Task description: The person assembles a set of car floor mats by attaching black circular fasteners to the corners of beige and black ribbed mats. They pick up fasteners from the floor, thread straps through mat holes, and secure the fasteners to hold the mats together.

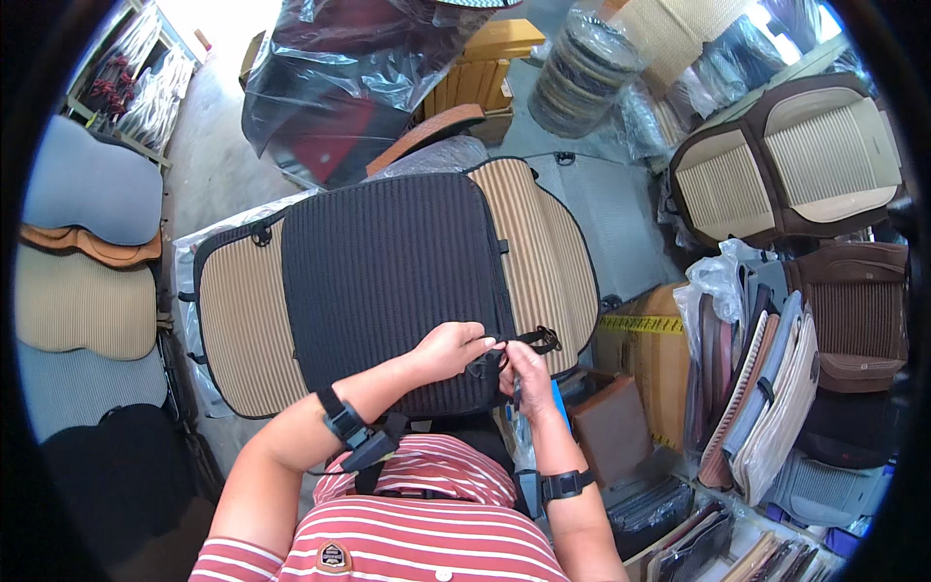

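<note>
A black ribbed seat cover (388,262) lies across a tan ribbed seat cover (529,223) in front of me, whose tan ends show on both sides. My left hand (451,351) reaches over the black cover's near right corner, its thumb and fingers pinched together. Just beside it, my right hand (524,373) is closed too, with the fingertips of both hands meeting. Between them runs a thin black strap (529,338), which leads right to a dark buckle or hook on the tan cover. Exactly how the fingers grip it is partly hidden.
Stacked seat covers (87,301) line the left side. Right of me stand a cardboard box (635,378), a brown box (611,427) and upright covers in plastic (756,388). Beyond the work surface are a plastic-wrapped dark red piece (339,87) and a wrapped roll (582,78).
</note>
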The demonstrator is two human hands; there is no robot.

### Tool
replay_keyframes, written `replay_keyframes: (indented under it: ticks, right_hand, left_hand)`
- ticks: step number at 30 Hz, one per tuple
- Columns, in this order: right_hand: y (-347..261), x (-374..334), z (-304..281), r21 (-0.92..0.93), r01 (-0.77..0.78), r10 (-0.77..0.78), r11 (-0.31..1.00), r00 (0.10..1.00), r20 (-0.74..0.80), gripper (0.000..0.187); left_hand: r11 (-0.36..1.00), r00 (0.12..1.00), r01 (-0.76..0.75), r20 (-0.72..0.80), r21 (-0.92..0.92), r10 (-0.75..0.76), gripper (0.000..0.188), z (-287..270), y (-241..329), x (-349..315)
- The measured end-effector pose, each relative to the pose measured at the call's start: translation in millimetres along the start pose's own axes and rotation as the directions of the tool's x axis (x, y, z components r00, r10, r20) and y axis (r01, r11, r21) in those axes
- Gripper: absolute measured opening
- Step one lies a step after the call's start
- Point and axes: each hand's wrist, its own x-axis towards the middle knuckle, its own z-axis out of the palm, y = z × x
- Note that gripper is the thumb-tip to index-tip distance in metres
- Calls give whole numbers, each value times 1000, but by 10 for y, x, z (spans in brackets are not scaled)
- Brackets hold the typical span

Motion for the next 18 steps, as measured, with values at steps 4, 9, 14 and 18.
replay_keyframes:
  ticks: [4, 9, 14, 18]
  right_hand:
    - [84, -16, -32, 46, -30, 36, 998, 989, -144, 26]
    - [-135, 161, -490, 37, 57, -43, 998, 952, -302, 29]
    - [-535, 461, -806, -110, 184, -207, 977, 941, -266, 29]
    - [-530, 644, -974, -46, 175, -181, 983, 948, -261, 27]
  left_hand:
    - [997, 999, -47, 25, 66, 46, 40, 55, -263, 552]
    - [710, 917, -56, -245, 702, 314, 25, -103, -233, 1397]
    - [267, 906, 41, -149, 963, 397, 23, -125, -308, 1975]
    - [206, 957, 39, -96, 978, 274, 30, -140, -43, 2011]
